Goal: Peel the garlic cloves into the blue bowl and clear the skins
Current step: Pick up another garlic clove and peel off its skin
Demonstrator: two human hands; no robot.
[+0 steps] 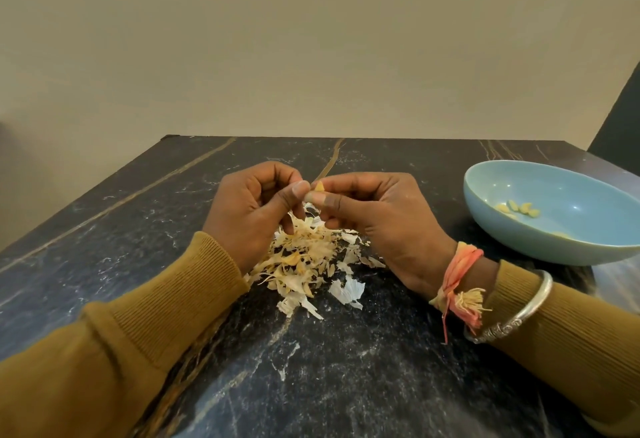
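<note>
Garlic clove (319, 187) sits just above the middle of the frame, pinched between the two hands, only its yellowish tip showing between the thumbs. Left hand (254, 211) has its fingers curled in and its thumb tip against the clove. Right hand (377, 216) curls likewise, thumb and forefinger nipping the clove from the other side. Most of the clove is hidden by the fingers, so how much skin remains on it I cannot tell.

Directly below the hands lies a heap of skins (308, 261), pale and papery, spreading toward the lower middle of the frame on the dark veined table (329, 378). The left wrist covers the heap's left edge.

At the right edge stands the blue bowl (540, 240), well apart from the hands, with several peeled cloves (519, 208) lying inside. The frame cuts off its right side.

Both arms wear mustard sleeves (166, 302). The right wrist carries an orange thread band (460, 275) with a frayed tassel, and a silver bangle (519, 313) just behind it. A plain beige wall (311, 39) fills the upper half.
</note>
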